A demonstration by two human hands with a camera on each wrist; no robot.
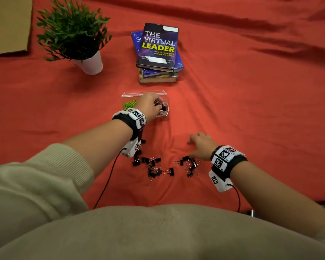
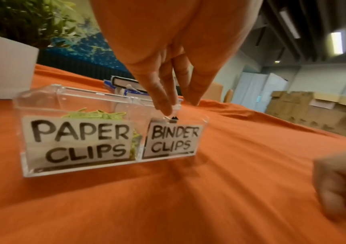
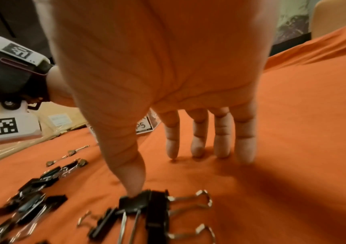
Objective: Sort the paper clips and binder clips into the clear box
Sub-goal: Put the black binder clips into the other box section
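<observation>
The clear box (image 1: 126, 95) (image 2: 32, 105) has two labelled compartments. Green paper clips (image 1: 129, 104) (image 2: 96, 113) fill the left one. My left hand (image 1: 154, 102) (image 2: 180, 107) hovers over the right compartment, fingers pointing down and thumb apart. A black binder clip (image 2: 173, 120) sits just below its fingertips, inside the box. Two piles of black binder clips (image 1: 154, 166) (image 1: 189, 165) lie on the red cloth near me. My right hand (image 1: 190, 149) (image 3: 167, 171) rests on straight fingertips on the cloth, thumb touching a binder clip (image 3: 140, 203) in the right pile.
A stack of books (image 1: 158, 47) lies behind the box. A potted plant (image 1: 73, 30) stands at the back left, beside a brown board (image 1: 8, 25). Wrist-camera cables trail toward my lap.
</observation>
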